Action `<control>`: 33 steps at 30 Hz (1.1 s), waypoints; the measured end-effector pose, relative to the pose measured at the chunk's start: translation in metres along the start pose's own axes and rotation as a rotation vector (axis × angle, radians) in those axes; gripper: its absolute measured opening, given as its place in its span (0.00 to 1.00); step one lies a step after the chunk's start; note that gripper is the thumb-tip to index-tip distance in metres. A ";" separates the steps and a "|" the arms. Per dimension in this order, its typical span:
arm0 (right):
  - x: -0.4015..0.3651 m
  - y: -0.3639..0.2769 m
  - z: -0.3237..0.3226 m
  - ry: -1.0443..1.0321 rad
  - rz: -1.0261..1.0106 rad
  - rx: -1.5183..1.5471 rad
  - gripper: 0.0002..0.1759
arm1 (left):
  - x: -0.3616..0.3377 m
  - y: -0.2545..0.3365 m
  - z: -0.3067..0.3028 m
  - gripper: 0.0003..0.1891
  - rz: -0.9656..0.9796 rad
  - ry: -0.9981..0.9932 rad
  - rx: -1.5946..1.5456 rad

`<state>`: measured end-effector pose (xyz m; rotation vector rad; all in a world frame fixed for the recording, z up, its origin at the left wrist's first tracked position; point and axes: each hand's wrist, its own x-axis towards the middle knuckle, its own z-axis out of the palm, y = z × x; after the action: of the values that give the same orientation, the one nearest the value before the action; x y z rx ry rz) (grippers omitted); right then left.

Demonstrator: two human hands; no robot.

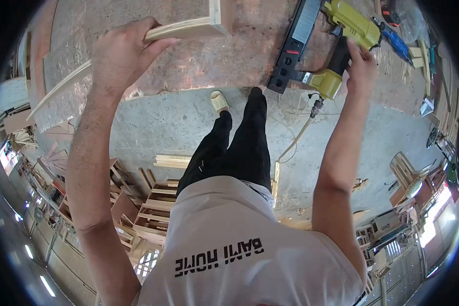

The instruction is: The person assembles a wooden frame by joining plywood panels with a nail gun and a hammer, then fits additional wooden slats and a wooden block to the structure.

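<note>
My left hand [125, 56] pinches a thin plywood board [188, 31] by its edge, thumb on one side and fingers on the other. The board's far end meets a second wooden panel [222, 18] at a corner. To the right, a yellow-green pneumatic nail gun [354, 23] lies along the worktable [199, 66], its black magazine [292, 48] pointing away from me. My right hand [362, 69] is at the gun's black grip, fingers curled against it; part of the fingers is hidden. An air hose [296, 138] runs from the gun's end fitting toward the floor.
A curved wooden strip [61, 87] lies at the table's left. A blue tool [397, 45] and a red-and-black tool [391, 15] rest at the right. Behind me, slatted wooden pieces [155, 209] stand on the concrete floor [158, 122], with a wooden chair [407, 173] to the right.
</note>
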<state>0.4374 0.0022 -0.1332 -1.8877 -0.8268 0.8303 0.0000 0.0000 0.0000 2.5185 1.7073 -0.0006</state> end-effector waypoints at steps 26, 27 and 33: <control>-0.093 0.026 0.005 -0.886 0.555 0.691 0.27 | 0.007 0.009 -0.005 0.17 -0.024 -0.009 -0.009; -0.093 0.024 0.005 -0.887 0.549 0.691 0.27 | 0.007 0.009 -0.005 0.17 -0.027 -0.011 -0.007; -0.091 0.021 0.008 -0.922 0.542 0.723 0.26 | 0.007 0.007 -0.005 0.17 -0.021 -0.017 0.012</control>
<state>0.3849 -0.0748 -0.1355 -1.0170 -0.3876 2.0879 0.0090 0.0039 0.0048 2.5018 1.7322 -0.0341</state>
